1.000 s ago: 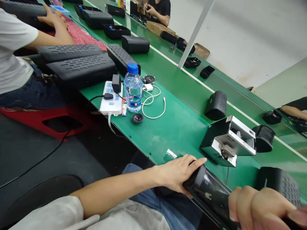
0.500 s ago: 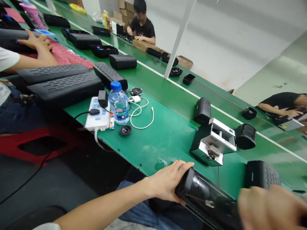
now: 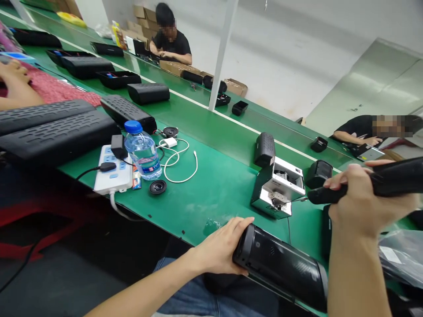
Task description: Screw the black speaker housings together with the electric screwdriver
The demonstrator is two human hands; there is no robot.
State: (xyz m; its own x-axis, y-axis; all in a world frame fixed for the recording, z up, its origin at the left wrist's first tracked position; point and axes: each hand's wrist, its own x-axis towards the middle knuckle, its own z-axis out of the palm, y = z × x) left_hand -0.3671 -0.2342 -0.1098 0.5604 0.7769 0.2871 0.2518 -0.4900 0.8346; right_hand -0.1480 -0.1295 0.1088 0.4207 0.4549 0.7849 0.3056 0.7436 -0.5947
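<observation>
I can read nothing here. The label on the water bottle (image 3: 142, 152) by my power strip (image 3: 112, 175) carries print, but it is too small and blurred to make out.

Two hands of the near person: the left hand (image 3: 220, 251) and the right hand (image 3: 358, 202). One long speaker (image 3: 280, 266) is under the left one, one screwdriver (image 3: 373, 182) is in the right one. On the green table (image 3: 214, 185) I count one water bottle (image 3: 142, 151), one power strip (image 3: 112, 174), one white cable (image 3: 180, 160), two loose round drivers (image 3: 157, 186), and one metal screw feeder (image 3: 277, 187). Three other people are visible: two seated far away, and one arm at the left.
</observation>
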